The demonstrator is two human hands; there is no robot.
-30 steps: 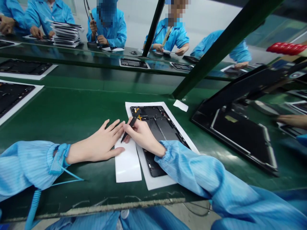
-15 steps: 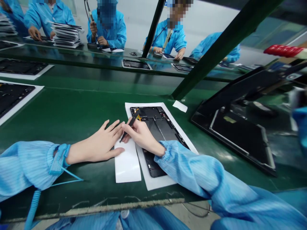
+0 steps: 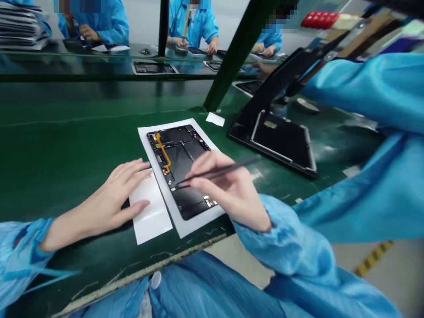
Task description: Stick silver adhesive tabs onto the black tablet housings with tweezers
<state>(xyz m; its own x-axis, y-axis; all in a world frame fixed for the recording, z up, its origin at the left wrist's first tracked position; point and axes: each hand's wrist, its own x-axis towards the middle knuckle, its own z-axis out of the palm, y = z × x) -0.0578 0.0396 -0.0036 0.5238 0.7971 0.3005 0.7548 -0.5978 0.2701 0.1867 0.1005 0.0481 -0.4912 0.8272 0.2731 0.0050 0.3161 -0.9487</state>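
Observation:
My right hand (image 3: 228, 185) pinches dark tweezers (image 3: 221, 171), their tips over the lower left edge of an opened tablet (image 3: 179, 154). The black tablet shows its inner parts, with an orange flex cable (image 3: 164, 154) along its left side. Under it lies a white sheet (image 3: 180, 227). My left hand (image 3: 121, 194) is open, fingers stretched out, lying on a white paper strip (image 3: 152, 218) beside the tablet. Whether the tweezer tips hold anything is too small to tell.
A black press-like fixture (image 3: 281, 141) with a red handle (image 3: 319, 20) stands to the right. Close by is a co-worker's blue sleeve (image 3: 371, 92). A paper scrap (image 3: 215, 119) lies behind the tablet. A green post (image 3: 232, 62) rises at the back, with co-workers beyond.
My right hand has moved with the tweezers from the white strip onto the tablet's lower part. My left hand stays on the strip. The view has swung right, showing more of the co-worker's sleeve.

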